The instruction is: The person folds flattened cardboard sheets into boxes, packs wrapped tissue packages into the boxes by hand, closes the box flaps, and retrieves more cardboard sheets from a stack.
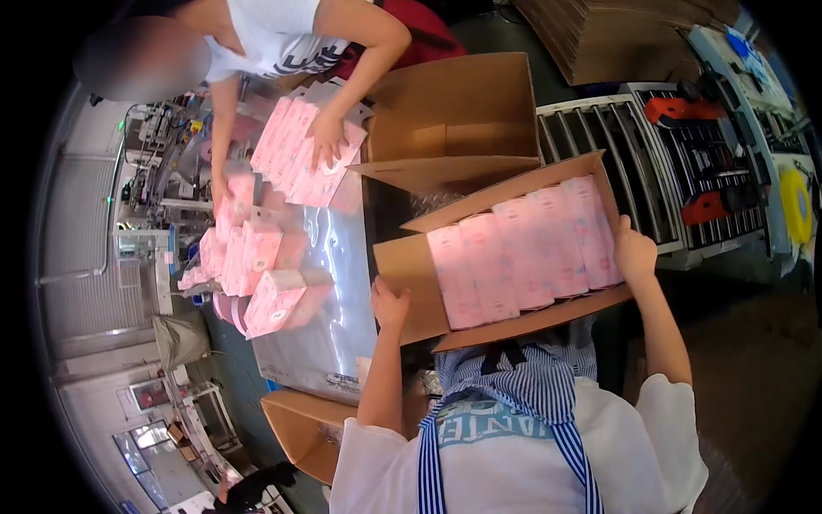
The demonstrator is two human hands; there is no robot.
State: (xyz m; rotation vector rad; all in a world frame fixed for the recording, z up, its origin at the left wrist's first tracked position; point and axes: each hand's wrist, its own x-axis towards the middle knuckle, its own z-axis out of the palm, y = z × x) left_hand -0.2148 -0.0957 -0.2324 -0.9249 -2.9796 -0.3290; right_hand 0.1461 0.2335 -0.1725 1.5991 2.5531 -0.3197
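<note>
Directly in front of me is an open cardboard box [402,278], tilted in view and holding a row of pink packs [522,253] packed side by side. My left hand [390,304] grips the box's left end flap, thumb on the inner face, other fingers largely hidden. At the opposite end, my right hand [635,250] is closed over the box's edge. Left of the box, a shiny metal table [317,343] carries more pink packs [272,304] in loose groups. Across from me, a co-worker's hand [328,141] presses on a row of packs, while their other hand reaches toward another group.
Another open cardboard box [454,107] stands just beyond mine. On the right is a roller conveyor [591,128] with red fittings [685,110], beside a yellow tape roll [796,204]. Flattened cardboard [629,38] is stacked at the back. Another box [300,433] sits below the table.
</note>
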